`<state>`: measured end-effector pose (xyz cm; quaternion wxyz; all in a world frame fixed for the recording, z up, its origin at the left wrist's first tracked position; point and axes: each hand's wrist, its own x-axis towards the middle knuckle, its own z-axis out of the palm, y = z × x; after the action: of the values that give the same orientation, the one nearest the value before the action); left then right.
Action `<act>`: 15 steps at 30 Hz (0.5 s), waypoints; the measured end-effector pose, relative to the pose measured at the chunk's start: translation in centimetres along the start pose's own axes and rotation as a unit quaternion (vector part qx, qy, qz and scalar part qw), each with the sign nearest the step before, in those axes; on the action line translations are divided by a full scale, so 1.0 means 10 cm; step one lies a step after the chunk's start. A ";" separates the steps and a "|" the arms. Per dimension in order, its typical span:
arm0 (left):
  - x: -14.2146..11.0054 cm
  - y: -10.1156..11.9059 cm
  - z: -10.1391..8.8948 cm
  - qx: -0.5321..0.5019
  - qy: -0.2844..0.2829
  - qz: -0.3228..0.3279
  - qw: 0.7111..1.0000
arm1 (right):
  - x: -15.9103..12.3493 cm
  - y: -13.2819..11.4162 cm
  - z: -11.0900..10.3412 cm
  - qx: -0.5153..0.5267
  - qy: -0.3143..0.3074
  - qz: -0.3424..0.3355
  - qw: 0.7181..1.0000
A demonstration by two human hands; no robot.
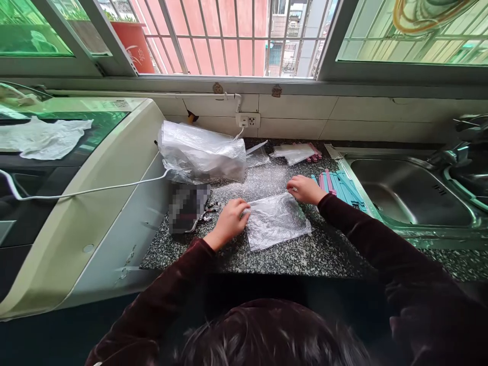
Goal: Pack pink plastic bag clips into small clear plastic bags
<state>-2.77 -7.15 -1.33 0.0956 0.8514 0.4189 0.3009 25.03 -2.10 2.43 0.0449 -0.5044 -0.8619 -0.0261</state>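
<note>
A clear plastic bag [276, 221] hangs or lies at the front of the speckled counter, its upper edge between my two hands. My left hand [232, 219] pinches its upper left corner, fingers curled together. At the upper right corner, my right hand [305, 189] has its fingertips closed on the same edge. Just right of that hand lie several blue and pink plastic strips [341, 187], perhaps sealing clips. Another clear plastic sheet [259, 180] is spread flat on the counter behind the bag.
A large bundle of clear plastic bags [202, 152] sits at the back left, above a dark blurred phone-like object [188, 208]. More flat bags [293, 151] lie at the back. A steel sink [412, 190] is right; a white cable [87, 192] crosses the appliance [110, 203] at left.
</note>
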 end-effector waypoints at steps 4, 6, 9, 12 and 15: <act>0.25 -0.15 0.05 0.024 -0.019 -0.135 0.990 | 0.15 0.01 -0.04 0.023 -0.076 0.016 0.997; 0.31 -0.18 0.09 0.014 -0.041 -0.148 0.988 | 0.18 0.01 -0.04 0.027 -0.102 0.015 0.994; 0.33 -0.18 0.10 -0.015 -0.043 -0.130 0.990 | 0.18 0.01 -0.02 0.029 -0.101 0.018 0.994; 0.32 -0.15 0.05 -0.054 -0.049 -0.130 0.989 | 0.18 0.01 -0.04 0.037 -0.085 0.023 0.995; 0.32 -0.11 -0.04 -0.112 -0.062 -0.150 0.980 | 0.25 -0.02 -0.07 0.096 -0.054 -0.003 0.994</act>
<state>-2.26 -4.06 -0.05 0.2599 0.7797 0.4990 0.2747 23.67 -0.16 3.41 0.0462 -0.4959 -0.8630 0.0841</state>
